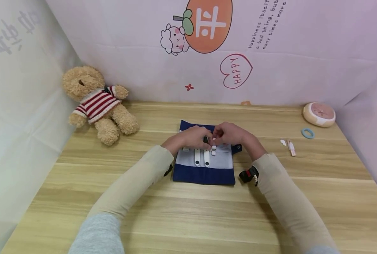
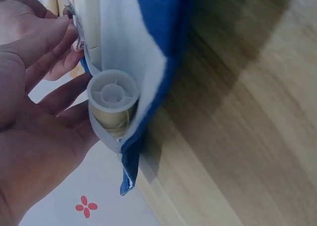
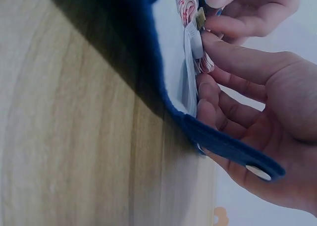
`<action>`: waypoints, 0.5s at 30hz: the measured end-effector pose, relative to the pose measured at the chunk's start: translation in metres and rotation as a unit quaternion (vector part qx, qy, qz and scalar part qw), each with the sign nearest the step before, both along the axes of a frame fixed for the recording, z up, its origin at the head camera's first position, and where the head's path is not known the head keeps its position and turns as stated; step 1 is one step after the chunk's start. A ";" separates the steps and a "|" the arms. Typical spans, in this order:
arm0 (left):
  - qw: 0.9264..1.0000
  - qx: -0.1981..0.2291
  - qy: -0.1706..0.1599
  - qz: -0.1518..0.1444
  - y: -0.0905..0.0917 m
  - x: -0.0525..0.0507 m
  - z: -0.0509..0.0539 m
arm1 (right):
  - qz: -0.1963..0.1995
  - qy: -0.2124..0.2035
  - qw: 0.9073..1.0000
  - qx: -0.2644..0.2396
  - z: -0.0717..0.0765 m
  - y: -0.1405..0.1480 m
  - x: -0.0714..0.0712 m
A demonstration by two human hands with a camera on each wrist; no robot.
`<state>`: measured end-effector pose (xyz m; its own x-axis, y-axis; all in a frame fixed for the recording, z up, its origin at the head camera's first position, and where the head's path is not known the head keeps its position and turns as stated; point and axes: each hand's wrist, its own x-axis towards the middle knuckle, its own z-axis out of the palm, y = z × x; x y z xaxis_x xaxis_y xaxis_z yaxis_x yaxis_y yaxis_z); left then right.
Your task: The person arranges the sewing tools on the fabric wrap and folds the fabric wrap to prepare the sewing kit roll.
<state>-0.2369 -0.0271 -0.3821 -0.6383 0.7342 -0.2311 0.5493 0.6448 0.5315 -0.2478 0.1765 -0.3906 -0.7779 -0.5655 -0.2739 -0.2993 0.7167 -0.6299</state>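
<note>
A navy and pale fabric case (image 1: 204,176) lies unfolded on the tabletop (image 1: 188,218), centred in front of the person. Its pockets hold two white strips with black dots (image 1: 197,157), lying side by side, and a spool of cream thread (image 2: 113,114) at the left end. A tab with a metal snap (image 1: 237,149) sticks out at the right.

Both hands meet over the upper part of the case. The fingers of the right hand (image 1: 229,134) are bent, pinching a small white piece (image 3: 196,43) beside a red-and-white folded bundle (image 3: 206,64). The left hand (image 1: 193,137) bends its fingers close to a black item (image 1: 205,139); whether they grip it, I cannot tell.

Farther out, a teddy bear (image 1: 100,104) in a striped top leans against the wall cloth (image 1: 128,53) at the back left. At the far right are a rounded, pink-faced object (image 1: 321,113), a blue ring (image 1: 308,137) and a small pale clip-like piece (image 1: 291,148).
</note>
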 end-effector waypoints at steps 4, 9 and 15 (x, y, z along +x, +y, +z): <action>0.999 0.029 -0.015 0.019 0.000 -0.001 0.001 | -0.004 0.018 0.999 -0.031 0.001 0.009 0.003; 0.998 0.050 -0.025 0.025 0.005 -0.003 0.006 | -0.036 0.049 0.996 -0.059 0.004 0.030 0.005; 0.997 0.072 -0.032 0.026 0.012 -0.005 0.009 | -0.081 0.063 0.992 -0.074 0.006 0.060 0.011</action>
